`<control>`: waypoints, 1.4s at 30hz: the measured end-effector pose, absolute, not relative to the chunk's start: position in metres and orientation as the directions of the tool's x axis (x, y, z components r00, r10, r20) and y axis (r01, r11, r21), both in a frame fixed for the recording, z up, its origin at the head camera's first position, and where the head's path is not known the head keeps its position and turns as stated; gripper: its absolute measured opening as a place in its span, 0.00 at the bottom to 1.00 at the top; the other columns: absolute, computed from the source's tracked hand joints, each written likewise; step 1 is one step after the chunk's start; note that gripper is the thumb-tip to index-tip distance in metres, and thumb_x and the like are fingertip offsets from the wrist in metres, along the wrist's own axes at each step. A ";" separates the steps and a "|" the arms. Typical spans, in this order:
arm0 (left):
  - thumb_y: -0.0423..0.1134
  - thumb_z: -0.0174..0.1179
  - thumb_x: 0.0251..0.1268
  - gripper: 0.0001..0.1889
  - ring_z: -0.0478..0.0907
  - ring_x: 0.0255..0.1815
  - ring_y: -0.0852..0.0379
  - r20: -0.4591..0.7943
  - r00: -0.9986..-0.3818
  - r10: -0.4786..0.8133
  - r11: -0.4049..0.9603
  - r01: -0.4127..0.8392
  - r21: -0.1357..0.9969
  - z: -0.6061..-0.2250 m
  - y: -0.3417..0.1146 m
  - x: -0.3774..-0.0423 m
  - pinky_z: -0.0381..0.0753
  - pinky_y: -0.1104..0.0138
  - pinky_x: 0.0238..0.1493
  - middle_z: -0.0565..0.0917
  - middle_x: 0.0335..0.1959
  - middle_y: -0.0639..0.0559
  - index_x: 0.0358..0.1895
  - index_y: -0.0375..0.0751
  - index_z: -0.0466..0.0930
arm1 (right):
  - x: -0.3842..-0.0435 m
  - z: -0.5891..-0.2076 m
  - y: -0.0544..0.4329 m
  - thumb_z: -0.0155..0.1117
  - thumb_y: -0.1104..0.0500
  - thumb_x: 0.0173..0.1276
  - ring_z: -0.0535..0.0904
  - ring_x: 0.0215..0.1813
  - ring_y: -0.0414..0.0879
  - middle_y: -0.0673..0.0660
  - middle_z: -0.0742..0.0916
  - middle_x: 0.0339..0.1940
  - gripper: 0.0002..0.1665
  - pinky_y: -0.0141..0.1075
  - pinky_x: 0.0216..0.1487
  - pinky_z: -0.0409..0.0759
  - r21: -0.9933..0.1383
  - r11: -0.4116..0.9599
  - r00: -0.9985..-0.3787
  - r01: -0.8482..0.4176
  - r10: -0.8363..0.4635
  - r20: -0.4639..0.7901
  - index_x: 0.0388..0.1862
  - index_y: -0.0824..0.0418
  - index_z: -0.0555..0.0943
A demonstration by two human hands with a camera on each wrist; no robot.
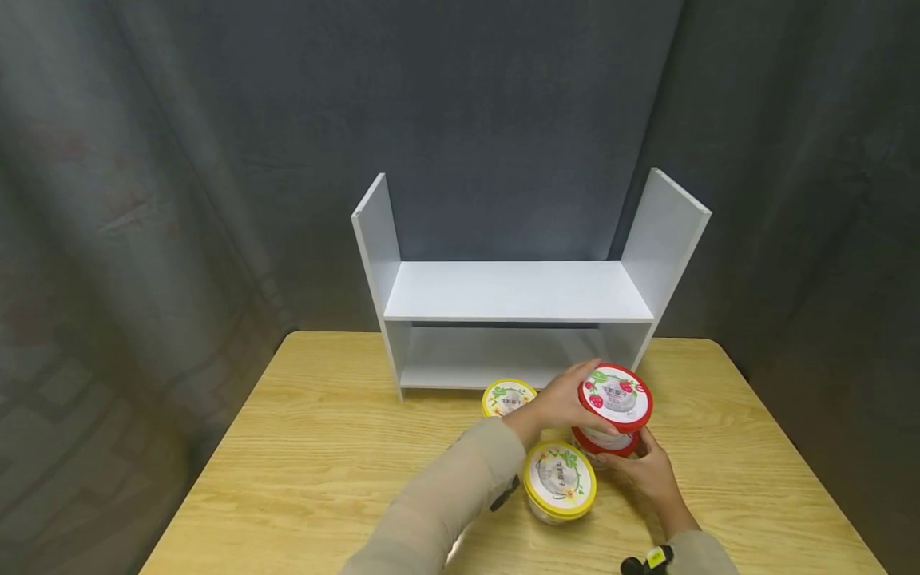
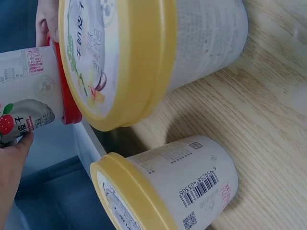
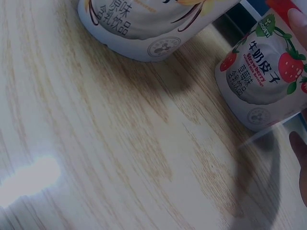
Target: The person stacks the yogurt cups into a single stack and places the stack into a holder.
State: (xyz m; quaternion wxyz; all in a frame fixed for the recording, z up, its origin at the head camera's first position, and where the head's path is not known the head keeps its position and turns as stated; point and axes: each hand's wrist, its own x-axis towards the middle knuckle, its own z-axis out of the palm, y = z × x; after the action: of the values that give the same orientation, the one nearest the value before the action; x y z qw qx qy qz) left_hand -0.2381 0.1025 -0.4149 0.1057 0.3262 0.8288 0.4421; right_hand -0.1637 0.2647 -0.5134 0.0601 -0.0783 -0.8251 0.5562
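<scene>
My left hand grips the upper red-lidded strawberry cup. This cup sits right over the lid of a lower red-lidded strawberry cup, upright beneath it. In the left wrist view the upper cup's base meets the lower cup's red lid. My right hand holds the lower cup from the right, thumb at its front and fingers behind. In the right wrist view the strawberry print faces the camera. Under my left forearm stands a yellow-lidded cup.
A second yellow-lidded cup stands behind my left wrist, close to the shelf's front. The white two-tier shelf rises at the back of the wooden table. Dark grey curtains hang behind and on both sides.
</scene>
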 end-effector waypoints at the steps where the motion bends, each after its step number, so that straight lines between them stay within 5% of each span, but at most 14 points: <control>1: 0.48 0.73 0.27 0.54 0.57 0.60 0.62 0.111 -0.765 0.634 0.395 0.444 0.804 -0.416 0.103 -0.238 0.60 0.68 0.55 0.58 0.63 0.58 0.65 0.51 0.52 | -0.164 -0.514 0.265 0.69 0.57 0.46 0.64 0.54 0.49 0.65 0.68 0.57 0.50 0.15 0.42 0.63 -0.927 0.371 -0.981 0.061 0.195 0.014 0.64 0.63 0.53; 5: 0.48 0.73 0.28 0.54 0.56 0.60 0.61 0.092 -0.770 0.632 0.401 0.426 0.811 -0.419 0.105 -0.239 0.60 0.67 0.56 0.57 0.63 0.58 0.66 0.52 0.51 | -0.164 -0.514 0.264 0.69 0.58 0.46 0.62 0.57 0.56 0.67 0.67 0.57 0.50 0.15 0.41 0.62 -0.930 0.365 -0.982 0.050 0.188 0.020 0.64 0.64 0.52; 10: 0.50 0.72 0.28 0.54 0.56 0.60 0.61 0.078 -0.780 0.621 0.420 0.415 0.807 -0.422 0.106 -0.242 0.60 0.67 0.56 0.57 0.63 0.58 0.66 0.52 0.50 | -0.164 -0.513 0.264 0.69 0.58 0.47 0.63 0.56 0.54 0.66 0.67 0.58 0.51 0.14 0.41 0.62 -0.929 0.367 -0.983 0.038 0.180 0.031 0.65 0.63 0.52; 17: 0.50 0.72 0.28 0.54 0.56 0.61 0.60 0.067 -0.789 0.610 0.437 0.405 0.803 -0.419 0.106 -0.242 0.59 0.66 0.56 0.57 0.63 0.58 0.66 0.52 0.50 | -0.166 -0.514 0.265 0.70 0.59 0.46 0.64 0.45 0.27 0.65 0.69 0.56 0.49 0.15 0.41 0.64 -0.928 0.371 -0.983 0.015 0.177 0.055 0.64 0.62 0.53; 24: 0.49 0.72 0.30 0.53 0.55 0.61 0.60 0.073 -0.786 0.614 0.427 0.409 0.807 -0.417 0.096 -0.243 0.60 0.64 0.57 0.56 0.63 0.59 0.66 0.53 0.50 | -0.170 -0.517 0.265 0.70 0.58 0.46 0.64 0.54 0.49 0.64 0.67 0.57 0.51 0.15 0.42 0.65 -0.946 0.323 -0.983 0.027 0.183 0.035 0.65 0.61 0.52; 32: 0.53 0.70 0.32 0.51 0.51 0.63 0.58 0.056 -0.802 0.595 0.444 0.386 0.809 -0.418 0.075 -0.241 0.59 0.56 0.58 0.53 0.64 0.62 0.65 0.62 0.48 | -0.170 -0.522 0.265 0.71 0.60 0.43 0.66 0.45 0.28 0.60 0.70 0.52 0.49 0.18 0.43 0.67 -0.962 0.273 -0.976 -0.014 0.204 0.072 0.64 0.61 0.56; 42: 0.55 0.69 0.32 0.51 0.53 0.63 0.53 0.052 -0.837 0.545 0.489 0.368 0.791 -0.425 0.040 -0.243 0.59 0.54 0.57 0.55 0.65 0.57 0.65 0.62 0.49 | -0.170 -0.519 0.264 0.71 0.60 0.44 0.66 0.44 0.26 0.62 0.70 0.54 0.48 0.17 0.43 0.66 -0.954 0.300 -0.975 -0.022 0.204 0.086 0.63 0.63 0.56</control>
State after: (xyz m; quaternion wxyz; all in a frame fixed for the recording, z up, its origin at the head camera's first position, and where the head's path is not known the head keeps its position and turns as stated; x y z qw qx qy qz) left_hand -0.2428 0.0400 -0.4250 0.1031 0.2665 0.8567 0.4294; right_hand -0.1700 0.2640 -0.5191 0.0957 -0.0568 -0.8004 0.5890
